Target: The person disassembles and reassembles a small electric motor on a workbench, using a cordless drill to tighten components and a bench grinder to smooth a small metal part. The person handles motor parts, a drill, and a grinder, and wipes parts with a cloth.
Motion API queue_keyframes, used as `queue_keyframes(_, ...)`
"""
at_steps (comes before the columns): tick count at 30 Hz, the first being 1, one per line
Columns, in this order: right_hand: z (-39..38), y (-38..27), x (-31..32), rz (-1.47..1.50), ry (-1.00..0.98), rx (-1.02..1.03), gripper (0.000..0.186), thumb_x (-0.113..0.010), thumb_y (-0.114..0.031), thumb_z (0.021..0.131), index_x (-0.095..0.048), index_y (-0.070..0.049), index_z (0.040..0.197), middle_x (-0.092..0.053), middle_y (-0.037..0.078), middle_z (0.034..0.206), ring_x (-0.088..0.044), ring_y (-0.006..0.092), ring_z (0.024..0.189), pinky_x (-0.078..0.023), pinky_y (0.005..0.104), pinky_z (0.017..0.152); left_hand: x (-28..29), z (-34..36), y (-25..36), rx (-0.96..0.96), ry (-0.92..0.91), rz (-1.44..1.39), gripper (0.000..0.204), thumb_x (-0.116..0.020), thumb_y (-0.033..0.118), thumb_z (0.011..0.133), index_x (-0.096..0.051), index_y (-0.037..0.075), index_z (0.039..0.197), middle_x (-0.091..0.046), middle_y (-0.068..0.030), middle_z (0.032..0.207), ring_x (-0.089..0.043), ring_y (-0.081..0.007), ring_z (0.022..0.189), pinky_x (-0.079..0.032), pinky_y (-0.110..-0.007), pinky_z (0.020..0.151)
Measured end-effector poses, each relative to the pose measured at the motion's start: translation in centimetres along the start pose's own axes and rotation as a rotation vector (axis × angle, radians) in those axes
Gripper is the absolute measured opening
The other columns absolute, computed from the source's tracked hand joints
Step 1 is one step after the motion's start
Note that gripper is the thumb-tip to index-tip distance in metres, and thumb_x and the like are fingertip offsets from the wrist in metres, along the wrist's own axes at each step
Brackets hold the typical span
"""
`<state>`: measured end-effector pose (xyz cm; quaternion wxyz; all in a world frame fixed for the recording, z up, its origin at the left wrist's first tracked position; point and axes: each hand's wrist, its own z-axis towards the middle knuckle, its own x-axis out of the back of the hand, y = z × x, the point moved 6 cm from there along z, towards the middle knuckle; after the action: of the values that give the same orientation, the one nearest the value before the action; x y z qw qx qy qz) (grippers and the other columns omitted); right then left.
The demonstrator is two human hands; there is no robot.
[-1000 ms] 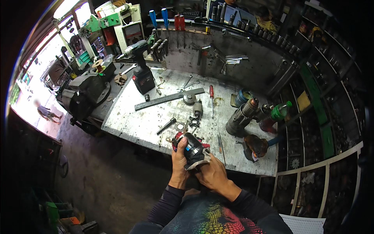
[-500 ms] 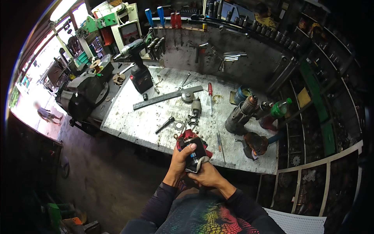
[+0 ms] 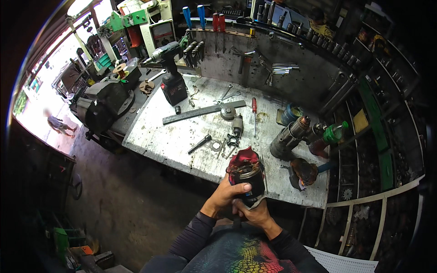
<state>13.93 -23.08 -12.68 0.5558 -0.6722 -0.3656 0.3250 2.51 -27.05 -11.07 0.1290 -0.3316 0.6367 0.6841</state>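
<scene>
Now the black cylinder (image 3: 258, 183) has been turned, its open rim facing up and its interior left viewable, near the workbench's (image 3: 182, 148) front edge. It is clamped by the left hand's (image 3: 231, 190) fingers; the right hand's (image 3: 257, 213) grip, below, cannot be told.

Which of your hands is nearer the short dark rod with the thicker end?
Left. The left hand, holding the black cylinder, is below and right of the dark rod in the picture; the right hand, at the cylinder's lower end, is farther off both ways.
</scene>
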Motion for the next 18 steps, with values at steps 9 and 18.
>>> queue_keyframes(9, 2.1, -1.0, 1.2, -0.934, 0.109, 0.371, 0.02, -0.073, -0.026, 0.084, -0.075, -0.012, 0.097, -0.073, 0.016, 0.083, -0.072, 0.0394, 0.077, -0.057, 0.0492, 0.067, -0.2, -0.1, -0.1, -0.123, 0.374, -0.162, 0.041, -0.081, 0.018, 0.09, -0.065, 0.002, 0.124, -0.071, -0.0038, 0.112, -0.067, -0.0133, 0.1, -0.054, -0.03, 0.091)
queue_keyframes(18, -1.1, -1.1, 1.1, -0.259, 0.038, 0.118, 0.023, -0.072, -0.007, 0.097, -0.064, -0.003, 0.076, -0.062, 0.001, 0.066, -0.062, 0.0081, 0.058, -0.052, 0.0263, 0.056, 4.6, 0.2, -2.7, -0.106, 0.419, -0.515, 0.049, -0.078, 0.039, 0.092, -0.065, 0.004, 0.124, -0.073, -0.0085, 0.108, -0.073, -0.0207, 0.094, -0.062, -0.038, 0.088)
